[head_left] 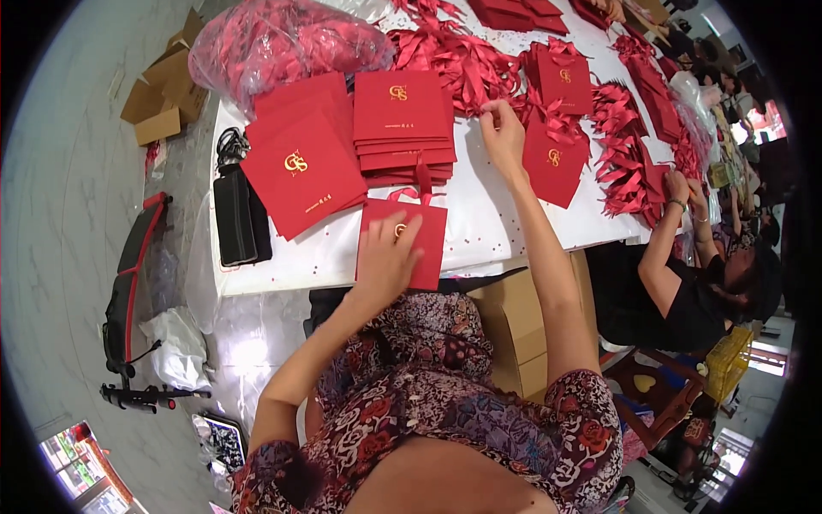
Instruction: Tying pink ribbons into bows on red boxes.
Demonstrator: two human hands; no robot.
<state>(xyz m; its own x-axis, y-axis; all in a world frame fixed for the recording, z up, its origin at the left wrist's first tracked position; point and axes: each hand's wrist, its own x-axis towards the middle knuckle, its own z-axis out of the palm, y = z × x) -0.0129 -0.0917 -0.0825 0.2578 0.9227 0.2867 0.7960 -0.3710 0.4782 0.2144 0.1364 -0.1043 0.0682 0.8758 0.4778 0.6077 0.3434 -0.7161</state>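
My left hand (390, 255) lies with fingers spread on a small red paper bag (431, 248) at the table's front edge. A red ribbon handle (422, 184) stands up from the bag's far side. Farther right, my right hand (503, 135) reaches to the edge of a heap of red ribbons (467, 68), thumb and fingers pinched on a ribbon end that is mostly hidden. Beyond my left hand is a stack of red bags (402, 103) with gold emblems, beside a fanned pile of red bags (304, 171). Another ribboned red bag (555, 163) lies right of my right hand.
A clear plastic sack of red ribbons (282, 43) sits at the far left of the white table (488, 231). A black case (235, 218) with a cable lies at its left edge. Cardboard boxes (163, 90) stand on the floor. A co-worker's hands (685, 193) handle red pieces at right.
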